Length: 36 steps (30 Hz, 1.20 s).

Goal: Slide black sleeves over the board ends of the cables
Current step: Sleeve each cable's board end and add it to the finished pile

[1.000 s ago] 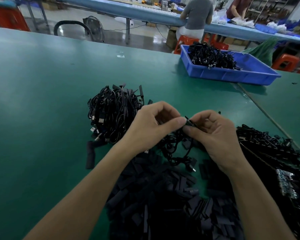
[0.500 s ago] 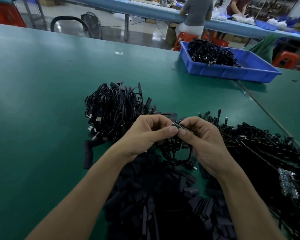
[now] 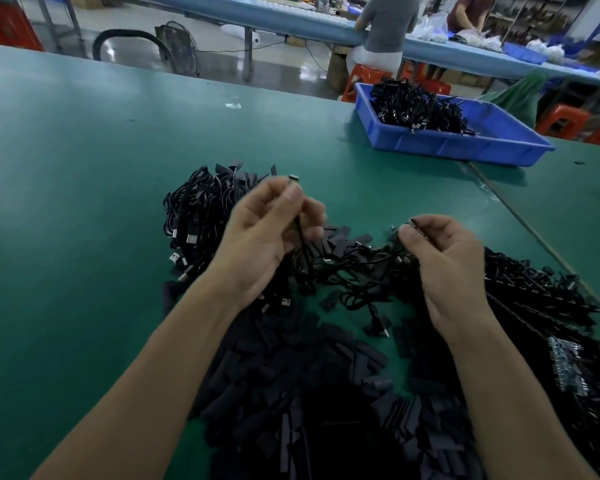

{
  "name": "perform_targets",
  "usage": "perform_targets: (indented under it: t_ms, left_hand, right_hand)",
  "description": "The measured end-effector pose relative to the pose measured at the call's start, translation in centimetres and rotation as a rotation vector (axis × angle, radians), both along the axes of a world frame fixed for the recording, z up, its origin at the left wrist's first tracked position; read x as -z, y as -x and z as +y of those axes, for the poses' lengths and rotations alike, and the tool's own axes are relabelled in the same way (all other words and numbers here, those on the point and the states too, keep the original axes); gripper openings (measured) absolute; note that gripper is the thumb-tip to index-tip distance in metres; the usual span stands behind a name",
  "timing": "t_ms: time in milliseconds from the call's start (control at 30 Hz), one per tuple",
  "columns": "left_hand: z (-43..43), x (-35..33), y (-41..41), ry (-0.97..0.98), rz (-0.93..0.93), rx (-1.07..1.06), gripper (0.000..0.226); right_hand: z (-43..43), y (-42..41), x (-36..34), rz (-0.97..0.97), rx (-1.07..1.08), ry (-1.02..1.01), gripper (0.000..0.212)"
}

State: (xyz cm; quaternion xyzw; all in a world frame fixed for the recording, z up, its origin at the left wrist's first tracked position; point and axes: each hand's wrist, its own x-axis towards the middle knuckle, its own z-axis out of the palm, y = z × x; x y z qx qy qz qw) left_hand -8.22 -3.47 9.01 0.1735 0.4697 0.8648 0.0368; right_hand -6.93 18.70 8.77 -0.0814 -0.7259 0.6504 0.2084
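Observation:
My left hand (image 3: 269, 233) pinches a thin black cable (image 3: 300, 237) between thumb and fingers, its small tip sticking up above the fingertips. My right hand (image 3: 447, 258) pinches the small circuit board end (image 3: 417, 227) of a cable, its row of pins showing. A black cable loops on the table between both hands. A heap of flat black sleeves (image 3: 309, 393) lies in front of me between my forearms. A bundle of coiled black cables with USB plugs (image 3: 201, 216) sits behind my left hand.
More black cables with boards (image 3: 541, 306) pile up at the right. A blue tray (image 3: 465, 145) holding black cables stands at the back right on the green table (image 3: 84, 202). Beyond the table, people work at another bench.
My hands were together on the board end; now they have drawn apart, the left lifting up and left with the cable, the right keeping the board end.

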Motion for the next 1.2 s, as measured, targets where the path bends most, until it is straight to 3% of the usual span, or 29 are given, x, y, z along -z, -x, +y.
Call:
perform_targets:
  t_ms: [167, 267, 333, 433, 500, 633, 867, 1000, 1100, 1200]
  left_hand:
    - [-1.9, -2.4, -0.2, 0.173, 0.196, -0.236, 0.009]
    - [-2.3, -2.8, -0.4, 0.39, 0.288, -0.403, 0.008]
    - [-2.5, -2.4, -0.4, 0.565, 0.332, -0.486, 0.012]
    - [-2.7, -1.6, -0.2, 0.805, 0.347, -0.498, 0.027]
    - [-3.0, -1.3, 0.0, 0.865, 0.308, -0.473, 0.034]
    - [-3.7, -1.4, 0.2, 0.775, 0.232, -0.465, 0.036]
    - [-3.8, -1.0, 0.3, 0.765, 0.188, -0.456, 0.018]
    - [-3.8, -0.8, 0.3, 0.753, 0.182, -0.503, 0.018]
    - [-3.6, -0.9, 0.2, 0.754, 0.173, -0.5, 0.016]
    - [-3.6, -1.0, 0.0, 0.774, 0.167, -0.501, 0.015]
  right_hand:
    - [-0.3, -1.2, -0.2, -0.138, 0.252, -0.905, 0.031]
    - [-2.4, -2.0, -0.6, -0.071, 0.209, -1.12, 0.035]
    - [-3.7, -2.3, -0.9, -0.055, -0.053, -1.1, 0.025]
    - [-5.5, -2.6, -0.4, -0.257, -0.526, -0.961, 0.023]
    - [-6.7, -2.9, 0.6, -0.332, -0.674, -0.96, 0.022]
    - [-8.1, -3.0, 3.4, -0.331, -0.653, -1.149, 0.032]
    - [-8.1, -2.9, 4.8, -0.359, -0.614, -0.9, 0.012]
    - [-7.7, -2.9, 5.0, -0.309, -0.611, -0.916, 0.012]
    - [-7.8, -2.8, 5.3, -0.282, -0.638, -1.0, 0.031]
    - [-8.0, -2.9, 5.5, -0.244, -0.61, -1.051, 0.028]
